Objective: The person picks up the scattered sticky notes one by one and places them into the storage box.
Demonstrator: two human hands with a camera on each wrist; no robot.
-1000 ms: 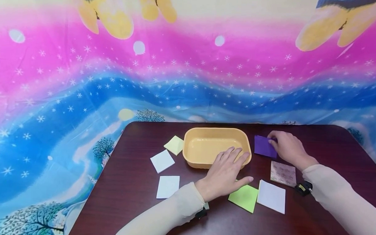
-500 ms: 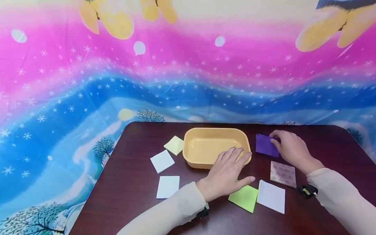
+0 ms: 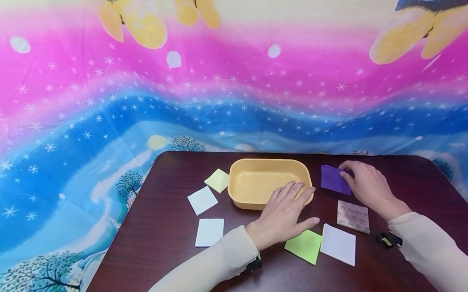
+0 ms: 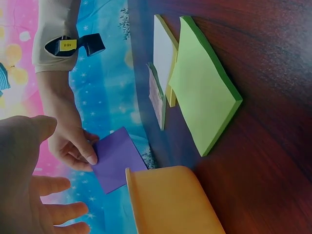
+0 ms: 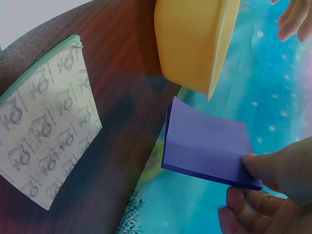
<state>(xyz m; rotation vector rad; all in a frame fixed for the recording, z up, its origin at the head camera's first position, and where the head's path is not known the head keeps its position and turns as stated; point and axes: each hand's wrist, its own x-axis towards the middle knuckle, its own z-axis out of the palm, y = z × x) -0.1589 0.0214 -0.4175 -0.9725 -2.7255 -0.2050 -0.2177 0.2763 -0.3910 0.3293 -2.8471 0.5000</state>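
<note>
My right hand (image 3: 373, 187) pinches a purple sticky note pad (image 3: 333, 179) by its right side, thumb on top and fingers beneath. In the right wrist view the pad (image 5: 207, 141) is held up off the table, to the right of a yellow plastic basin (image 3: 269, 181) in the head view. My left hand (image 3: 283, 214) hovers with spread fingers over the basin's front right corner and holds nothing. Close below its thumb lies a lime green sticky note pad (image 3: 304, 247). A pad with a printed backing (image 3: 353, 216) lies below the purple one.
A white pad (image 3: 338, 245) lies beside the lime green one. Left of the basin are a pale yellow pad (image 3: 217, 180) and two white pads, one nearer the basin (image 3: 202, 200) and one lower (image 3: 209, 232). A patterned cloth (image 3: 236, 77) hangs behind the dark table (image 3: 156, 255).
My right hand has moved a little to the right and away from me, taking the purple sticky note pad with it. My left hand has shifted only slightly rightward, fingers still spread.
</note>
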